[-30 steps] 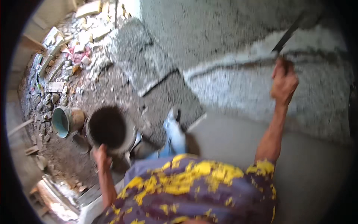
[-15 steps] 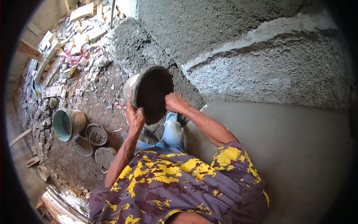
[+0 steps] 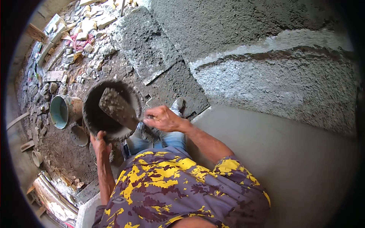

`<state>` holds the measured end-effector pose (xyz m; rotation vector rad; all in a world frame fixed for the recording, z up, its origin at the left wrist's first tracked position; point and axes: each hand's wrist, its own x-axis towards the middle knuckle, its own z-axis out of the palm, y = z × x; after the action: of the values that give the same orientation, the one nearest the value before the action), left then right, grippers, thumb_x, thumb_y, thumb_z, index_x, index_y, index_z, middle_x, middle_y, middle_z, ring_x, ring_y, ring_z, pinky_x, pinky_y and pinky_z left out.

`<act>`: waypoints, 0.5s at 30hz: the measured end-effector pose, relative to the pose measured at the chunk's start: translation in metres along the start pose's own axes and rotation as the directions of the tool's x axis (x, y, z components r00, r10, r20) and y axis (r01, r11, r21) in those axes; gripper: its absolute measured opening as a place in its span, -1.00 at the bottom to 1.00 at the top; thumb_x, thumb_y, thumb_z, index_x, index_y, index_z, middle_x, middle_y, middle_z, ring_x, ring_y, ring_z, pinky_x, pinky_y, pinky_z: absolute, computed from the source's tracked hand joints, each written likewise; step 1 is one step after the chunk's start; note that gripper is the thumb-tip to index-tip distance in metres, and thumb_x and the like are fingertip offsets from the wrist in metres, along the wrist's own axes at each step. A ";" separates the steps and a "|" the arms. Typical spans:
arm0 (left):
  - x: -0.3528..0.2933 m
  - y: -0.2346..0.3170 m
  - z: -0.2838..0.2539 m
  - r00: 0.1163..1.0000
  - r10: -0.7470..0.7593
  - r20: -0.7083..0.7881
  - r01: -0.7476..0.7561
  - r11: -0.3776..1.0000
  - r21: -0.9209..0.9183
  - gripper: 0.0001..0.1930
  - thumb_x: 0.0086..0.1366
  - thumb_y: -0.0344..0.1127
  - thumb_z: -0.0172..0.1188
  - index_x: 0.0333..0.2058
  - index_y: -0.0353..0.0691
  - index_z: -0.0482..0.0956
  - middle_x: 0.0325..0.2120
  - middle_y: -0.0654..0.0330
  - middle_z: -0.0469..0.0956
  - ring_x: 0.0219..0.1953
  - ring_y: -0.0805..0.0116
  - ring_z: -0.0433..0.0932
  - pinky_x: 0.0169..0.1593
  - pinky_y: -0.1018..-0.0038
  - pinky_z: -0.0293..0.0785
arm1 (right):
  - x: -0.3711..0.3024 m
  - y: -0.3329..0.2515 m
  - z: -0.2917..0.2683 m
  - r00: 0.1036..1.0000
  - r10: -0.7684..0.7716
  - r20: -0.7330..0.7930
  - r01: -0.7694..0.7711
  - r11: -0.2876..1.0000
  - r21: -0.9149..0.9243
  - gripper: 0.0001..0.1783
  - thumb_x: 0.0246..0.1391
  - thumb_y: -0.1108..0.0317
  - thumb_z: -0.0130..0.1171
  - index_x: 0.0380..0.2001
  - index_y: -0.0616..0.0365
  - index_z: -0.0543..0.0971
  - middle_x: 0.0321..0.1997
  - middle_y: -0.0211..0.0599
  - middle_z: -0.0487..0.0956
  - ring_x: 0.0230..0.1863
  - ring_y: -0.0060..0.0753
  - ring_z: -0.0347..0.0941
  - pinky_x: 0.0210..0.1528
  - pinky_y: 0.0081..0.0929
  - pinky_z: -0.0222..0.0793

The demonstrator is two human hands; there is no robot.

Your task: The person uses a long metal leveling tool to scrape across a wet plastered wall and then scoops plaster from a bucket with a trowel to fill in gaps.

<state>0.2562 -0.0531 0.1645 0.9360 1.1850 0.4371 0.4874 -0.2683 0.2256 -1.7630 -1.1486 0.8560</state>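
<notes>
My left hand (image 3: pixel 100 145) grips the near left rim of a round, mortar-crusted bucket (image 3: pixel 87 114), its dark opening facing up toward me. In my right hand (image 3: pixel 162 118), the fingers are closed round the handle of a trowel (image 3: pixel 118 108). The trowel's broad blade lies over the bucket's mouth and is smeared with grey mortar. Part of the handle is hidden in my fist. Below the bucket show my jeans and one shoe (image 3: pixel 177 104).
A paint-stained bucket (image 3: pixel 77 111) lies tipped at left beside a smaller mortar-coated container (image 3: pixel 79 136). Broken bricks and rubble (image 3: pixel 81 36) cover the far left ground. On the right, smooth grey plaster (image 3: pixel 273 152) meets a rough plastered surface (image 3: pixel 273 83).
The bucket has moved left and nearer, turning its mouth more upward. My right hand has drawn back from its rim, and the trowel, hidden before, now shows over the opening.
</notes>
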 end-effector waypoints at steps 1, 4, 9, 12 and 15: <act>-0.002 -0.003 -0.014 0.998 0.035 -0.054 -0.033 0.999 0.031 -0.65 0.04 -0.42 0.15 -0.13 -0.17 0.38 -0.47 0.31 0.42 -0.46 0.47 0.42 -0.35 0.51 0.44 | -0.003 -0.002 -0.016 0.986 0.068 0.151 -0.084 0.991 0.102 -0.72 0.04 0.21 0.09 -0.39 0.25 0.52 -0.37 -0.11 0.56 -0.44 -0.10 0.51 -0.41 -0.31 0.38; 0.003 -0.018 -0.061 0.982 0.096 -0.163 -0.078 0.991 0.112 -0.64 0.03 -0.40 0.16 -0.14 -0.23 0.38 -0.47 0.28 0.43 -0.47 0.47 0.40 -0.37 0.52 0.42 | -0.029 0.035 -0.092 0.775 0.517 0.362 -0.621 0.730 0.287 -0.74 0.05 0.22 0.10 -0.37 0.22 0.53 -0.31 -0.26 0.57 -0.28 -0.33 0.47 -0.27 -0.40 0.41; -0.009 -0.045 -0.018 0.972 0.161 -0.171 -0.148 0.985 0.088 -0.69 -0.03 -0.47 0.09 -0.23 -0.24 0.40 -0.47 0.26 0.44 -0.56 0.46 0.37 -0.49 0.53 0.36 | -0.116 0.022 -0.334 0.508 0.344 -0.790 -0.647 0.757 -0.087 -0.71 0.15 0.17 0.01 -0.40 0.21 0.49 -0.58 -0.46 0.42 -0.59 -0.61 0.25 -0.54 -0.55 0.20; -0.011 -0.006 -0.023 0.987 -0.043 -0.158 0.078 0.971 0.224 -0.73 -0.04 -0.49 0.07 -0.28 -0.21 0.40 -0.54 0.31 0.37 -0.51 0.44 0.37 -0.48 0.50 0.35 | -0.079 -0.104 -0.292 0.361 -0.007 -0.933 -0.555 0.802 -0.221 -0.71 0.16 0.19 0.01 -0.41 0.20 0.55 -0.62 -0.36 0.49 -0.61 -0.60 0.34 -0.53 -0.51 0.28; -0.002 -0.020 0.002 0.991 0.057 -0.118 -0.019 0.953 0.302 -0.69 -0.05 -0.48 0.09 -0.24 -0.25 0.40 -0.50 0.30 0.39 -0.51 0.46 0.34 -0.41 0.57 0.32 | -0.066 -0.084 -0.244 0.703 0.040 -0.710 -0.491 0.749 -0.445 -0.80 0.11 0.25 0.08 -0.32 0.14 0.54 -0.50 -0.21 0.54 -0.49 -0.36 0.47 -0.41 -0.41 0.39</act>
<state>0.2537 -0.0663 0.1494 1.2095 1.3749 0.3558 0.6460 -0.3790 0.4082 -2.5463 -0.6788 -0.0948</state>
